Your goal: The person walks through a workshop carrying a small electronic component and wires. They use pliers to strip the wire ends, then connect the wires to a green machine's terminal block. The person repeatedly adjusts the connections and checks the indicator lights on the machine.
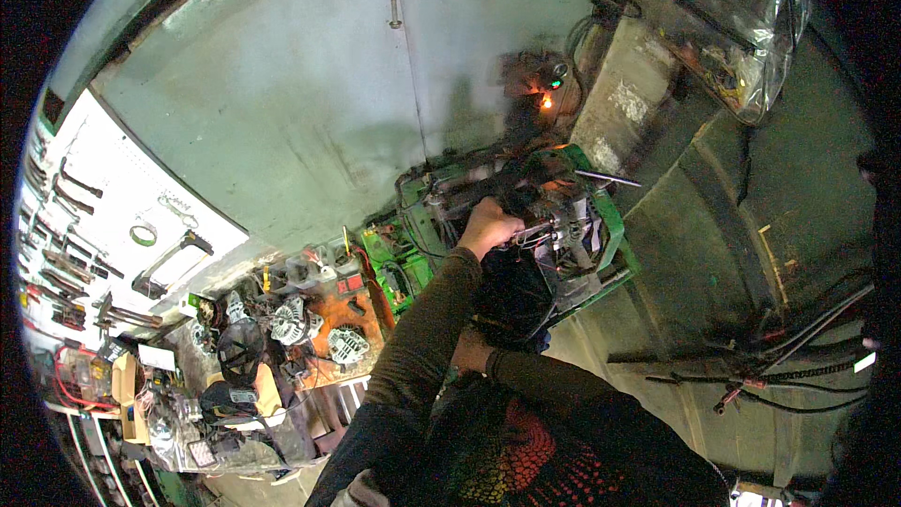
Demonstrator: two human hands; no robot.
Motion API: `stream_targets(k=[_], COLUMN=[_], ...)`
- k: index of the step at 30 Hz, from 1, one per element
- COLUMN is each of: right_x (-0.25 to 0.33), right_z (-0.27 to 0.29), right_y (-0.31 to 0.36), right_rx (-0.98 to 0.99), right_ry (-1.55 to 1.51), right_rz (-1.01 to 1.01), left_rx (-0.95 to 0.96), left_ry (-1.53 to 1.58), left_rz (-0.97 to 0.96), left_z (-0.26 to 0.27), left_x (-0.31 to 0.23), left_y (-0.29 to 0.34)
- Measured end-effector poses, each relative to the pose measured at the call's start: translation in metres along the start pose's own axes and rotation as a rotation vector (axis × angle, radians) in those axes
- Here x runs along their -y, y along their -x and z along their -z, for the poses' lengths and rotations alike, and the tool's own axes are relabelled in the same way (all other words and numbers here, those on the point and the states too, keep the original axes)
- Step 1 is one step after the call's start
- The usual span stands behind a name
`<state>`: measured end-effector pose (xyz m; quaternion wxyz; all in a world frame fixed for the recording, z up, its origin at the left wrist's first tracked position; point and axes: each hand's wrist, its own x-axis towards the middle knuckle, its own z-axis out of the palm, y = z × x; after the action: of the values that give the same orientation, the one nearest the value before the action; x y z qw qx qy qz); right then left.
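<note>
My left hand (490, 228) is closed at the middle of a green-framed machine (615, 235), its fingers curled against dark and metallic parts. A thin shiny metal piece shows just right of the fingertips; what the fingers grip is too small to make out. Lower down and closer to my body is my right hand (472, 352), beside the dark lower part of the machine. My left forearm and shadow hide its fingers. A thin metal rod (608, 177) sticks out from the machine's upper right.
A cluttered workbench at left carries alternators (348, 345), a black cap (241, 352) and small boxes. Hand tools (66, 272) hang on a white board. Green open bins (398, 263) adjoin the machine. Hoses and rods (798, 377) lie at right; a clear plastic bag (751, 75) hangs above.
</note>
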<state>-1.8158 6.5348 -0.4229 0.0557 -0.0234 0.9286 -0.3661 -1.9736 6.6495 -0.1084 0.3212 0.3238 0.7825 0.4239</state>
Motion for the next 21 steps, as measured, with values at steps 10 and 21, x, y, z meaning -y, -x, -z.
stream_targets(k=[10,21], right_x=[0.117,0.150], right_z=[0.204,0.264], right_y=[0.052,0.127], right_rx=[0.262,0.036], right_ry=[0.056,-0.101], right_rz=[-0.042,-0.016], left_rx=[0.079,0.157], left_ry=[-0.044,0.059], left_rz=[-0.051,-0.016], left_z=[-0.007,-0.005], left_x=[0.022,0.030], left_y=[-0.027,-0.033])
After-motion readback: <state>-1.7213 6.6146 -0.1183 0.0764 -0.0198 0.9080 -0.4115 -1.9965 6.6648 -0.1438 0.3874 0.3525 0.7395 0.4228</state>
